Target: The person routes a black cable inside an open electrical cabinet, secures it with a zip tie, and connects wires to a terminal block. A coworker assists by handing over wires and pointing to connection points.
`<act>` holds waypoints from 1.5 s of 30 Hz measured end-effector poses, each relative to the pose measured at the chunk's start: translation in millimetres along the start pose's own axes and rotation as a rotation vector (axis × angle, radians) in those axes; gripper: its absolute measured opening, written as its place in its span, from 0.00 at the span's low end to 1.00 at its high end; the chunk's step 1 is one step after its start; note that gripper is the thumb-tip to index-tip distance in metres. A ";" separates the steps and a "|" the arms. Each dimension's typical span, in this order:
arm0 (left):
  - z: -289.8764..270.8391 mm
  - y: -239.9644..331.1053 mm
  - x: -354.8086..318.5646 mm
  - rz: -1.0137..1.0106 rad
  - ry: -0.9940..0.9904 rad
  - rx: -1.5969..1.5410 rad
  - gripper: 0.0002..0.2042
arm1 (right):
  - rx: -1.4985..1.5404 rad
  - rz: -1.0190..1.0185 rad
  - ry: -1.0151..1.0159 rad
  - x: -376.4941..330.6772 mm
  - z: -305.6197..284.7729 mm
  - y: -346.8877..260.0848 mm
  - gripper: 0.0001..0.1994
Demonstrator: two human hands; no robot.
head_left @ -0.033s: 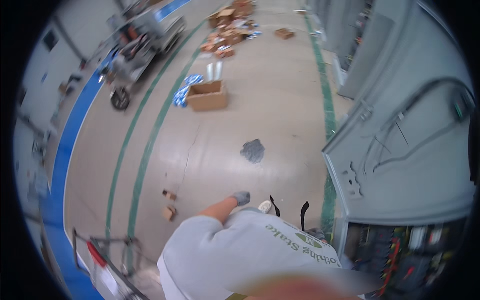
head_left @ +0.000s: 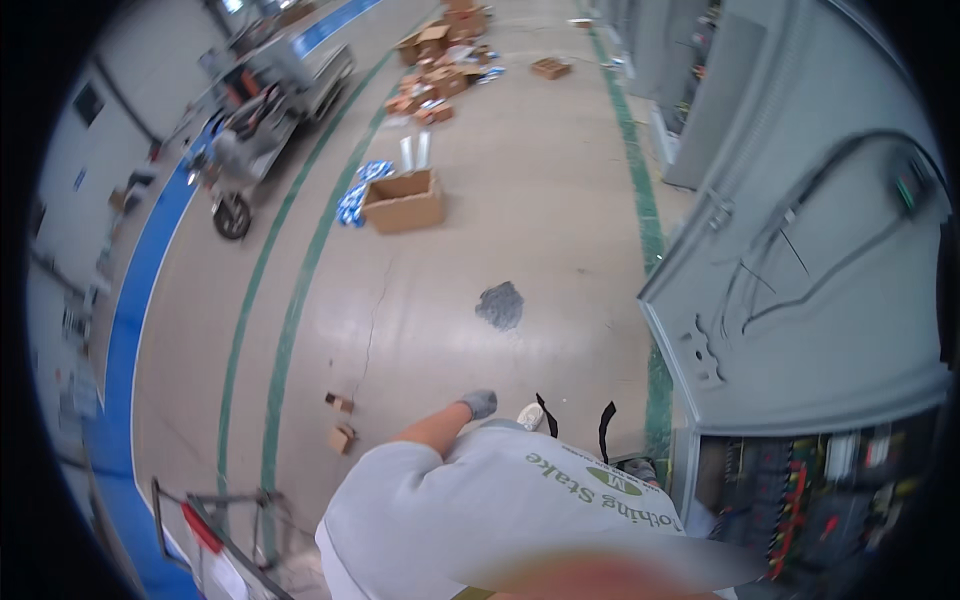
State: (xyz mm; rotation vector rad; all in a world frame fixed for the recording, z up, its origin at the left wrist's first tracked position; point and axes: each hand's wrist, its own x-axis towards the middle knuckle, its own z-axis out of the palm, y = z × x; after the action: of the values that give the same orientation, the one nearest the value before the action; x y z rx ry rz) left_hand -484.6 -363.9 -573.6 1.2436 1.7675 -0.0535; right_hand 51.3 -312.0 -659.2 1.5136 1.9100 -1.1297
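Note:
My left hand (head_left: 481,403) wears a grey glove and hangs at the end of my bare forearm, just past my grey T-shirt (head_left: 480,510). Its fingers look curled, and I cannot tell whether it holds anything. A white shoe tip (head_left: 530,416) and two black straps (head_left: 604,428) show just right of it. My right hand is hidden. An open grey electrical cabinet (head_left: 800,300) stands at my right, with wiring and red parts (head_left: 800,490) showing in its lower section.
An open cardboard box (head_left: 404,202) sits on the concrete floor ahead, with a dark floor patch (head_left: 500,305) closer in. Two small blocks (head_left: 341,420) lie at my left. There is a metal cart (head_left: 215,530) at lower left, a wheeled trolley (head_left: 260,110) at upper left, and scattered boxes (head_left: 450,50) far off.

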 end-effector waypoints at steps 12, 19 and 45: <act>28.7 60.4 89.8 0.464 -0.053 0.368 0.14 | 1.059 0.197 0.784 -142.4 83.0 6.7 0.17; 53.3 178.9 109.5 0.639 -0.459 0.412 0.14 | 1.206 0.651 0.708 -154.8 251.7 -60.3 0.08; 318.5 317.5 238.2 0.681 -0.576 1.294 0.26 | 1.498 1.079 0.878 183.4 272.8 261.0 0.11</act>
State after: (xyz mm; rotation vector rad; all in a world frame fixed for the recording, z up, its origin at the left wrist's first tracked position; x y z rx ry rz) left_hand -46.3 -203.0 -776.0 2.3331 0.6039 -1.1638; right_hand 206.5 -412.9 -1035.9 3.4814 -0.2316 -1.3461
